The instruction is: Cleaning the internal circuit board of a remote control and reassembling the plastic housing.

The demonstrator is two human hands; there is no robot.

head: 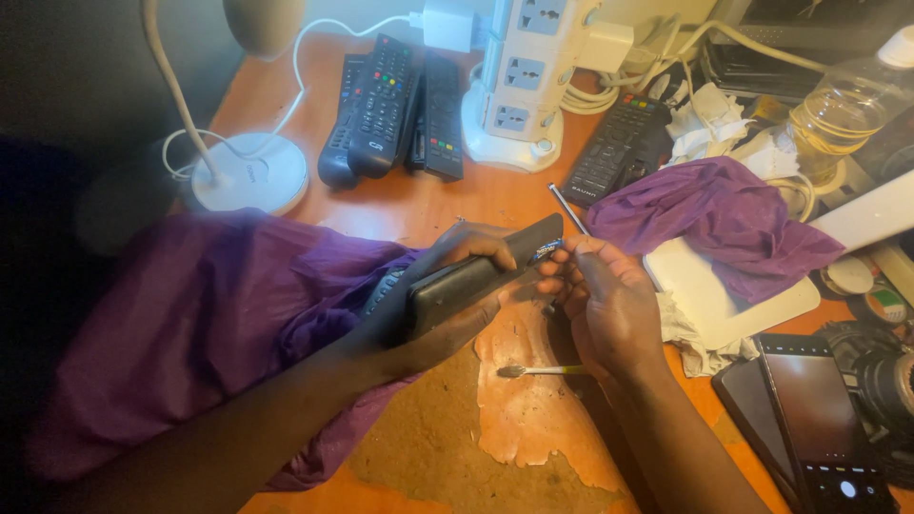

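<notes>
My left hand grips a black remote control at the middle of the desk, tilted with its far end up toward the right. My right hand pinches a thin metal rod whose tip points up and away, right beside the remote's far end. A small blue piece shows at that end of the remote, next to my right fingertips. A cotton swab lies on the peeling desk surface just below my right hand. My left arm is wrapped in a purple sleeve.
Three black remotes lie at the back beside a white tower power strip and another remote. A white lamp base stands at left. A purple cloth, white board, crumpled tissues, a bottle and two phones crowd the right.
</notes>
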